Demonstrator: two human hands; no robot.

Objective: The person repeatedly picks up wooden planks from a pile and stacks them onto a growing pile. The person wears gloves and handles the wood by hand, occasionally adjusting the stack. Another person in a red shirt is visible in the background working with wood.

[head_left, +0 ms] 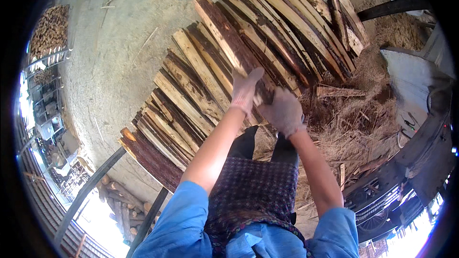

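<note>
Head view. The gloved left hand [245, 89] curls closed about the left edge of a bark-sided slab [232, 43]; the right hand [283, 112], partly blurred, is closed at its near end. The slab slants amid a row of boards [193, 59]; I cannot tell whether they touch. Bark litter [354, 126] lies right.

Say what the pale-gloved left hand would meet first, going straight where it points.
The long, brown, bark-edged wooden plank the left hand grips; beyond it, probably rough, pale wooden slabs lying side by side, though depth is unclear.
</note>
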